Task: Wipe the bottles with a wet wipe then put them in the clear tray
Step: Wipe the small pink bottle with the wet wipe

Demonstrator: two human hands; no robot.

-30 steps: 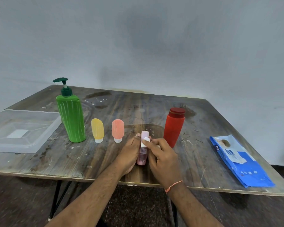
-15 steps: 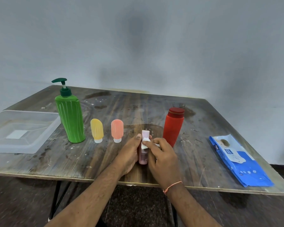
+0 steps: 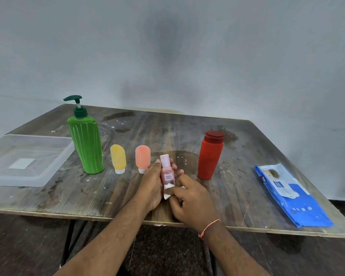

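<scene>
The tabletop [image 3: 187, 136] is worn wood with rounded corners; its near edge runs just under both wrists. A tray [image 3: 28, 176] sits at the far left, its left part cut off by the frame's edge, with bare wood between it and the hands. A green pump bottle [image 3: 86, 144] stands just right of the tray, then a yellow tube [image 3: 118, 159] and an orange tube [image 3: 142, 158], each standing on its cap and apart from the next. A red bottle [image 3: 210, 155] stands right of the hands, with open wood around it. A blue wipes pack [image 3: 291, 194] lies near the right edge, well apart from the bottles.

The left hand [image 3: 151, 186] has its grip curled round a small pink bottle [image 3: 167, 173], thumb up near the pale cap, fingers showing behind it. The bottle stands upright in front of the orange tube, between the two hands. The right hand [image 3: 193, 202] pinches a white wipe [image 3: 167, 193] narrowly against the bottle's lower part — the bottle's base is hidden by wipe and fingers.

Against half a second ago, the wipe has gone from the bottle's neck down to its foot, so the label and cap now show — the right hand sits lower and nearer the edge. The other bottles, tray and pack lie as they did.
</scene>
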